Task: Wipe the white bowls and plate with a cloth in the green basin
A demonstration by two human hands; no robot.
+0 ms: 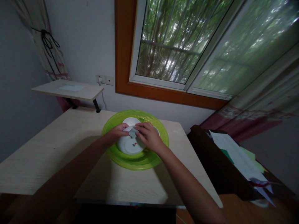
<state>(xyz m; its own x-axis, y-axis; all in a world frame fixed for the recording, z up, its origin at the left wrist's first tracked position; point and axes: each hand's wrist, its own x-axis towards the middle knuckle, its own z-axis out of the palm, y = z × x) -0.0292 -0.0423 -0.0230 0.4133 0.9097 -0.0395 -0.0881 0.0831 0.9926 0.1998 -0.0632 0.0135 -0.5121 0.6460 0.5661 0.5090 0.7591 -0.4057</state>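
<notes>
A wide lime-green tray (112, 155) with a raised rim lies on the desk. In it sits a white dish (128, 146) with a small red and blue picture on its base. Above this dish, my left hand (119, 131) and my right hand (149, 135) pinch a small pale grey piece (133, 133) between their fingertips; I cannot make out its kind. Behind the hands stands a small white bowl (130, 120). Part of another white rim (157, 130) shows past my right hand, which hides most of it.
The tray rests on a pale wooden desk (187, 158). A raised shelf (70, 90) with a sheet of paper stands at the back left, below a wall socket (100, 78). Ahead is a window (175, 46). Right of the desk, papers (235, 155) lie on a dark surface.
</notes>
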